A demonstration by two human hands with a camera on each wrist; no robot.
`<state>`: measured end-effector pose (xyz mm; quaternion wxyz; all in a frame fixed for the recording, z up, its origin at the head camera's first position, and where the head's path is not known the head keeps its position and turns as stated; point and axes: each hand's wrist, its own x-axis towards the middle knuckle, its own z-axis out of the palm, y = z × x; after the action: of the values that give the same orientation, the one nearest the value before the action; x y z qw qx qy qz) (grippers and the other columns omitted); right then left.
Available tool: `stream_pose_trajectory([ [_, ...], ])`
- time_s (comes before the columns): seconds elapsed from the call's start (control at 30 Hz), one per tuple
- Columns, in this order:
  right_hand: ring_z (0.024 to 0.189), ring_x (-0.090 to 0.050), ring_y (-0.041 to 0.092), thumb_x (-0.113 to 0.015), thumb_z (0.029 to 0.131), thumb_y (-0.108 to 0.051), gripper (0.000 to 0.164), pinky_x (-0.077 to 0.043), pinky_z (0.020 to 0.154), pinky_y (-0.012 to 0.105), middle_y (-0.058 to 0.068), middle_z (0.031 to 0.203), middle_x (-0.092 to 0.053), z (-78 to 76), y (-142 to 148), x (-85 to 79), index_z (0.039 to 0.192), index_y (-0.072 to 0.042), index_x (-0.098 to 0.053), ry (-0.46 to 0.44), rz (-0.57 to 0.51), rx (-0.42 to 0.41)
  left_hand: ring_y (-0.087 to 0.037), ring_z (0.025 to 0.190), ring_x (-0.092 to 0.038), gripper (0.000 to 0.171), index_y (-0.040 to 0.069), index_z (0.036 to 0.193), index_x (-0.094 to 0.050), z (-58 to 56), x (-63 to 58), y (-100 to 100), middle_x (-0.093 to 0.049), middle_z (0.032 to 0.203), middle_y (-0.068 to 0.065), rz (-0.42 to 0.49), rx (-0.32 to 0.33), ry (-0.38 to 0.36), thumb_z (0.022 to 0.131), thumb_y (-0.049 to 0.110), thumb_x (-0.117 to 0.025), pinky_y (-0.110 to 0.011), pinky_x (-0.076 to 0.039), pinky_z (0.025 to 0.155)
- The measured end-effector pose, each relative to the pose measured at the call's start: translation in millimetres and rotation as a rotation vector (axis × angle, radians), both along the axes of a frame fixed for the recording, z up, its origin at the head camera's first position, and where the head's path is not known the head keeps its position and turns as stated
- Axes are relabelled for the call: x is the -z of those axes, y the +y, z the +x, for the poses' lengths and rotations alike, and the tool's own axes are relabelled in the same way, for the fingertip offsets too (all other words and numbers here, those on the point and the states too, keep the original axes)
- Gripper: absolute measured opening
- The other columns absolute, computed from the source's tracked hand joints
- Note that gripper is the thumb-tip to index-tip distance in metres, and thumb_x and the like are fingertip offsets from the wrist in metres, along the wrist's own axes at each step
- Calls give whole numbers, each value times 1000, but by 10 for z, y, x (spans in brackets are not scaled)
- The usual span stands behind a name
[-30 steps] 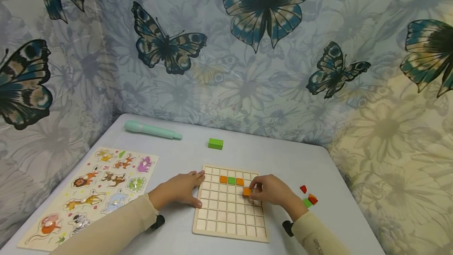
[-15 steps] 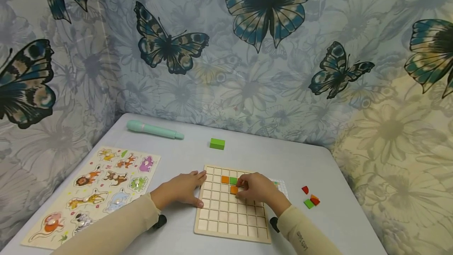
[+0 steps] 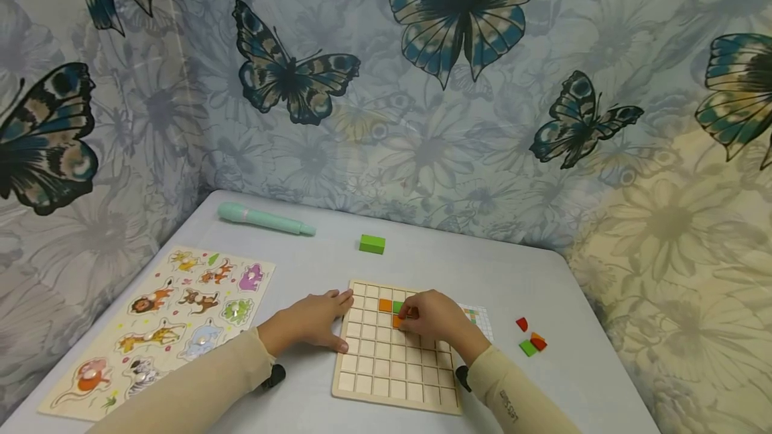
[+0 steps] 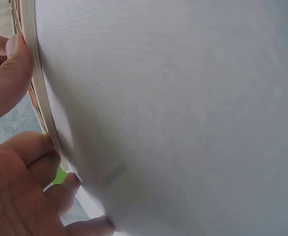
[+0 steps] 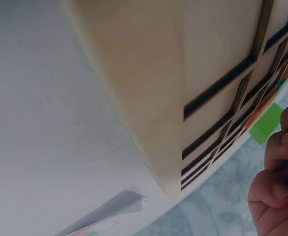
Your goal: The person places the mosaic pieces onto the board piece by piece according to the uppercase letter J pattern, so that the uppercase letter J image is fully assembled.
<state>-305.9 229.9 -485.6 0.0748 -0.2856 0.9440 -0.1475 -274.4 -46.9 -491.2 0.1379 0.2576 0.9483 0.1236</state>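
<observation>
A wooden grid board (image 3: 389, 368) lies flat on the table. My left hand (image 3: 310, 320) has its thumb and fingers spread against the board's left edge; the left wrist view shows the thumb touching that edge (image 4: 44, 105). Over the upper part of the grid, my right hand (image 3: 433, 317) pinches an orange square tile (image 3: 396, 321), mostly covered by the fingertips, in or just above a cell. One row farther up sit an orange tile (image 3: 385, 305) and a green tile (image 3: 397, 307). The right hand hides the cells to the right of them.
Right of the board lies a patterned card (image 3: 476, 317), partly behind the wrist. Farther right are loose red, orange and green pieces (image 3: 528, 347). A green block (image 3: 372, 244) and a mint microphone-shaped toy (image 3: 265, 219) stand behind; an animal puzzle (image 3: 175, 300) lies left.
My right hand has moved left across the board with the orange tile, bringing it below the green one and uncovering the card. The left hand has stayed at the board's edge.
</observation>
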Motion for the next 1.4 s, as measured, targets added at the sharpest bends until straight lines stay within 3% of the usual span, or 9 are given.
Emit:
stream_pose_trajectory([
  [0.23,70,-56,3,-78,84,-33,13,-49,64,28,-17,81,-64,-9,14,-60,92,-24,-74,-21,-22,8,-30,143,-29,97,8,151,-38,-40,30,3,-29,158,-3,-10,5,12,76,58,-76,-58,-33,106],
  [0.4,66,-51,10,-77,85,-31,16,-44,59,31,-12,78,-58,36,243,-197,98,-22,-74,-38,-65,109,-30,143,-28,97,9,152,-38,-56,54,-3,-28,159,-3,-6,11,11,77,58,-75,-59,-33,106],
  [0.6,61,-50,14,-76,87,-24,18,-43,54,32,-5,77,-56,131,1053,-344,102,-16,-73,-18,-55,297,-30,143,-28,96,8,151,-39,-45,27,-15,-29,158,-3,-5,8,17,77,57,-76,-58,-33,106],
  [0.77,73,-51,17,-76,83,-12,23,-45,61,35,0,84,-59,228,1820,-369,105,-8,-72,-95,31,380,-30,143,-28,97,7,150,-39,-31,1,-35,-30,158,-4,-4,7,23,76,57,-76,-56,-33,107],
  [0.9,78,-52,20,-75,80,-5,29,-46,64,37,3,89,-60,288,2185,-307,109,-6,-72,-162,38,439,-31,143,-28,97,7,151,-39,-32,12,-40,-30,158,-4,-3,1,15,76,57,-76,-55,-32,108],
  [1.03,78,-51,20,-76,81,-7,31,-45,66,37,2,88,-58,372,2283,-169,112,-10,-73,-177,43,492,-32,143,-28,98,7,151,-39,-23,80,-34,-29,158,-4,7,7,-1,76,58,-76,-58,-31,107],
  [1.17,78,-51,18,-78,80,-10,25,-45,68,37,-1,84,-58,409,2251,-68,105,-14,-74,-172,24,523,-32,143,-28,98,8,151,-39,-16,128,-17,-29,158,-4,9,13,3,76,59,-75,-59,-31,107],
  [1.4,79,-50,18,-84,76,-17,25,-43,66,35,-1,82,-56,411,2188,-51,97,-13,-70,-187,-18,542,-30,142,-29,98,9,151,-39,-45,127,-1,-29,158,-2,-8,0,20,75,60,-75,-58,-32,107],
])
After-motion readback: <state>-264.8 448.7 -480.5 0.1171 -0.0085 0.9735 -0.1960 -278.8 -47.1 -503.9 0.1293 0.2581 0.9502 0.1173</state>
